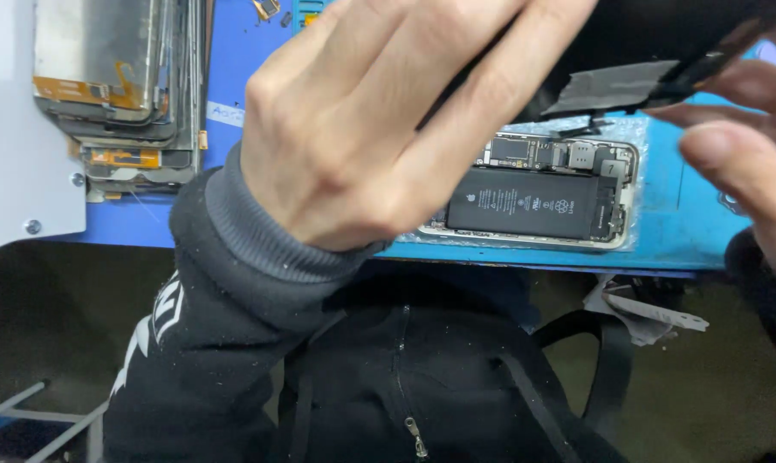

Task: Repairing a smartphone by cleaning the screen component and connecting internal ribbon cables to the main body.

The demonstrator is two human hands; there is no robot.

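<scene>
My left hand fills the middle of the view, its fingers closed around the edge of a black phone screen panel lifted at the top right. My right hand reaches in from the right edge, its fingertips touching the panel's lower corner near a grey shield patch. Below the raised panel lies an opened phone body on the blue mat, showing a black battery and the circuit board.
A stack of used screen panels with orange flex cables stands at the back left. A white metal plate with screws borders the left. Crumpled paper scraps hang under the bench edge. My dark jacket fills the bottom.
</scene>
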